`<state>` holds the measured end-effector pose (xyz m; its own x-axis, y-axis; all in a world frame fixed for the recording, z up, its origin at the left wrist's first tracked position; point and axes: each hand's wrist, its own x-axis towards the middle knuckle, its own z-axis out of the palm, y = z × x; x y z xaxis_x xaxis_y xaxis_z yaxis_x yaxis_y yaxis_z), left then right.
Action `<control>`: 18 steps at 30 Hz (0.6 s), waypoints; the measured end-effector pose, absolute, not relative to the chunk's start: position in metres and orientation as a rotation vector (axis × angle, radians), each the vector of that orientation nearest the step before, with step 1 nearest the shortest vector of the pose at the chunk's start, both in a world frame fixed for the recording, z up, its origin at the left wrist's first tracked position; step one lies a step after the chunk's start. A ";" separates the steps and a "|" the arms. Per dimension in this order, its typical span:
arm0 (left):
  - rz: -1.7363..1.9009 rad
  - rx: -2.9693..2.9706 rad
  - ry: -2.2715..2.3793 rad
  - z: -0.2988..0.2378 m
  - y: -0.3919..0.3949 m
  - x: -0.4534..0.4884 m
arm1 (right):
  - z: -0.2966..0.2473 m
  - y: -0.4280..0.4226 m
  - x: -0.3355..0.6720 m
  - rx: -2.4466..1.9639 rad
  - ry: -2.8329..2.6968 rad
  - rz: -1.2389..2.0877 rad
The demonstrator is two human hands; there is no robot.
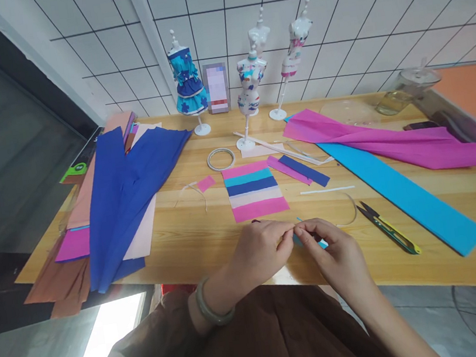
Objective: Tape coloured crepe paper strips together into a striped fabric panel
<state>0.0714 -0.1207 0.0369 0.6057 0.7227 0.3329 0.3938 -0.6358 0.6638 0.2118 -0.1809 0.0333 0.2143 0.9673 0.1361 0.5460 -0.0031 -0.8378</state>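
Grip of the left hand (260, 246), lower centre of the frame, is closed to a pinch. Grip of the right hand (336, 247), immediately beside it, is likewise closed, the two meeting at the fingertips. A small light-blue thin piece (323, 244) shows between the hands, mostly hidden by the fingers; whether either grip has hold of it cannot be told. Directly above the hands, at frame centre, a rectangular sheet with pink, light-blue, dark-blue and white bands (252, 188) lies flat on the light wooden counter (173, 223). Thread snips with yellow and green handles (389, 229) lie to the right, blades apart, pointing upper left. A long light-blue flat strip (413, 201) runs diagonally at right, overlapped at its upper end by a creased magenta sheet (388, 142).
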 end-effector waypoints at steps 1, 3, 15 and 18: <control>0.811 2.289 0.885 0.037 -0.121 0.071 | 0.034 -0.181 0.212 -1.664 -1.445 0.638; 0.819 2.266 0.896 0.038 -0.121 0.072 | 0.034 -0.181 0.212 -1.657 -1.457 0.640; 0.830 2.282 0.928 0.034 -0.120 0.073 | 0.034 -0.181 0.212 -1.652 -1.456 0.647; 0.833 2.287 0.945 0.033 -0.120 0.073 | 0.035 -0.181 0.211 -1.648 -1.453 0.652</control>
<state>0.0732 -0.1201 0.0335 0.5663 0.7519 0.3375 0.4288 -0.6185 0.6584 0.2113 -0.1813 0.0348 0.1980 0.9706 0.1370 0.5433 0.0076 -0.8395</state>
